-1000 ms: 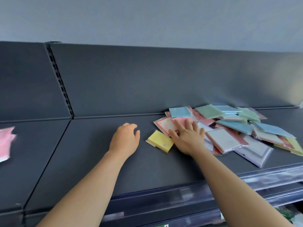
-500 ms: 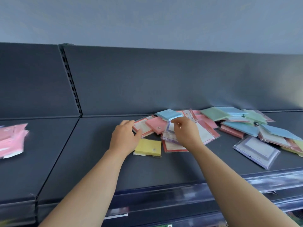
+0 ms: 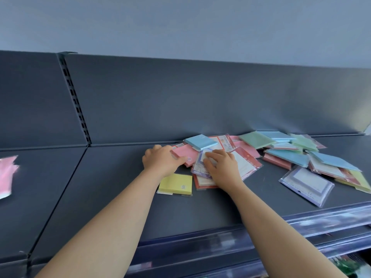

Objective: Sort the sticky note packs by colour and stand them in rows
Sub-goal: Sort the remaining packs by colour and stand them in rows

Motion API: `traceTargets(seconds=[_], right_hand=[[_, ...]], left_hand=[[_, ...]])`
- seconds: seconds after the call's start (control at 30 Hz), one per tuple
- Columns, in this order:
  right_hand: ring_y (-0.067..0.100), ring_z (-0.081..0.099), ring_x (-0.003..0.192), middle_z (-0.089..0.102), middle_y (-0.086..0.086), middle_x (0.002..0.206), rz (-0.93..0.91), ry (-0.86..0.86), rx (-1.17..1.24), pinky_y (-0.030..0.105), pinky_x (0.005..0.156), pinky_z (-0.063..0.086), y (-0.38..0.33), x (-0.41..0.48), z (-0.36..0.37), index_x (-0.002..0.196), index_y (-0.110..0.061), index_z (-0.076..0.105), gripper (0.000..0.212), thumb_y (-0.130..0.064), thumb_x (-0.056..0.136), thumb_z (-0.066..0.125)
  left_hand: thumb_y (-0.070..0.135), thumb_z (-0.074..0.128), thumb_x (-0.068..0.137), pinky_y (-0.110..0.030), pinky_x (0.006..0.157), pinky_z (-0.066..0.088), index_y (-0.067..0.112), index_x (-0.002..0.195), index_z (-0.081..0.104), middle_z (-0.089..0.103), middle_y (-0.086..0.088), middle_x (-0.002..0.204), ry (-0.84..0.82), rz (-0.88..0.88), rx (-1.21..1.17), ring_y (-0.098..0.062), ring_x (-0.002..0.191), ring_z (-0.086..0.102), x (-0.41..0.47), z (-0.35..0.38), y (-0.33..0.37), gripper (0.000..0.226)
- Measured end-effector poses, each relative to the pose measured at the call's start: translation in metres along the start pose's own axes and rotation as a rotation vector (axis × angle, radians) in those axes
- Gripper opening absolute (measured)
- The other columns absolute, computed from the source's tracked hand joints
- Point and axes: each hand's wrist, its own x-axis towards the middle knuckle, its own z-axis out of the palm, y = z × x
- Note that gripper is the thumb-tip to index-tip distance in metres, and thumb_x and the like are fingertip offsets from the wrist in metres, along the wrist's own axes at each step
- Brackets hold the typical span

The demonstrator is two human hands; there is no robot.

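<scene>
Sticky note packs (image 3: 287, 157), film-wrapped, mixed colours, heaped along rear edge of dark grey metal shelf (image 3: 120, 187); none standing, sorting barely begun. Left hand (image 3: 162, 161) grips pink pack (image 3: 185, 153); right hand (image 3: 222, 167) on lilac-bordered pack (image 3: 198, 165), grip unclear

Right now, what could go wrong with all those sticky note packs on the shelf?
The blue pack seems to lie partly on the pink pack that the left hand touches, so pulling the pink one out might slide it away. The right hand lays its fingers on a purple-edged pack with others under it, so two colours could come along together. The lilac pack lies near the front edge of the shelf and could get knocked off.
</scene>
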Motion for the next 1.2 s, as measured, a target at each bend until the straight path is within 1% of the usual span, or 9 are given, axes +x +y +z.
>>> traceTargets(seconds=[0.2,0.4,0.47,0.57,0.67,0.73,0.9,1.07,1.2], right_hand=[[0.026,0.043,0.124,0.056,0.003,0.133,-0.029,0.043,-0.003,0.033,0.103,0.028,0.0,-0.002,0.0,0.117,-0.02,0.068,0.027,-0.029,0.098,0.05],[0.025,0.045,0.12,0.059,0.002,0.127,-0.042,0.047,-0.006,0.031,0.1,0.029,0.0,-0.002,0.0,0.108,-0.017,0.071,0.025,-0.026,0.096,0.051],[0.025,0.048,0.116,0.062,0.002,0.122,-0.031,0.055,0.022,0.031,0.097,0.032,-0.001,-0.002,0.0,0.103,-0.016,0.073,0.023,-0.024,0.094,0.053],[0.025,0.056,0.107,0.066,0.0,0.108,-0.028,0.063,0.036,0.03,0.088,0.04,-0.005,-0.002,-0.003,0.095,-0.017,0.073,0.02,-0.02,0.092,0.054],[0.022,0.056,0.114,0.061,-0.002,0.128,-0.012,0.073,0.001,0.032,0.097,0.042,-0.016,-0.001,-0.009,0.114,-0.019,0.07,0.026,-0.019,0.092,0.055],[0.021,0.06,0.106,0.064,0.0,0.126,-0.031,0.068,0.015,0.03,0.09,0.047,-0.026,0.002,-0.01,0.117,-0.02,0.069,0.027,-0.018,0.093,0.056],[0.016,0.055,0.076,0.068,0.006,0.117,0.004,-0.025,0.101,0.021,0.058,0.04,-0.045,0.007,-0.004,0.121,-0.022,0.067,0.03,-0.017,0.095,0.051],[0.007,0.054,0.059,0.068,0.005,0.116,0.015,-0.054,0.111,0.015,0.056,0.045,-0.054,0.004,-0.002,0.125,-0.021,0.063,0.033,-0.014,0.098,0.047],[0.017,0.062,0.091,0.067,0.002,0.119,-0.026,-0.043,0.175,0.024,0.073,0.05,-0.067,0.002,-0.002,0.124,-0.018,0.063,0.03,-0.018,0.097,0.051]], left_hand=[[0.073,0.071,0.06,-0.037,0.09,0.047,0.019,0.117,0.062,0.055,-0.004,0.125,-0.008,-0.108,-0.164,-0.029,0.118,0.048,0.008,0.005,-0.003,0.079],[0.038,0.084,0.051,-0.044,0.087,0.054,0.011,0.106,0.055,0.06,-0.008,0.116,0.039,-0.207,-0.481,-0.031,0.108,0.057,0.011,-0.009,-0.023,0.068],[0.034,0.083,0.049,-0.035,0.074,0.054,0.008,0.102,0.058,0.062,-0.009,0.108,0.013,-0.23,-0.524,-0.028,0.096,0.061,0.011,-0.019,-0.033,0.064],[0.015,0.076,0.071,-0.025,0.049,0.025,0.009,0.071,0.044,0.043,-0.001,0.071,-0.02,-0.249,-0.514,-0.019,0.058,0.035,0.008,-0.027,-0.046,0.033],[0.022,0.077,0.074,-0.027,0.055,0.028,0.01,0.09,0.05,0.036,0.001,0.08,-0.013,-0.206,-0.497,-0.018,0.066,0.035,0.002,-0.031,-0.046,0.033],[0.037,0.084,0.071,-0.029,0.068,0.036,0.011,0.106,0.044,0.043,0.001,0.098,-0.037,-0.188,-0.444,-0.019,0.085,0.045,-0.005,-0.035,-0.04,0.058],[0.044,0.087,0.065,-0.028,0.049,0.03,0.008,0.081,0.049,0.049,-0.001,0.071,-0.068,-0.185,-0.349,-0.016,0.061,0.046,-0.003,-0.036,-0.034,0.054],[0.036,0.09,0.061,-0.03,0.071,0.048,0.008,0.098,0.061,0.065,-0.002,0.092,-0.1,-0.146,-0.505,-0.019,0.084,0.061,-0.003,-0.035,-0.046,0.054],[0.017,0.083,0.072,-0.037,0.087,0.053,0.011,0.106,0.064,0.069,-0.002,0.104,-0.048,-0.05,-0.75,-0.02,0.098,0.065,-0.009,-0.036,-0.054,0.04]])
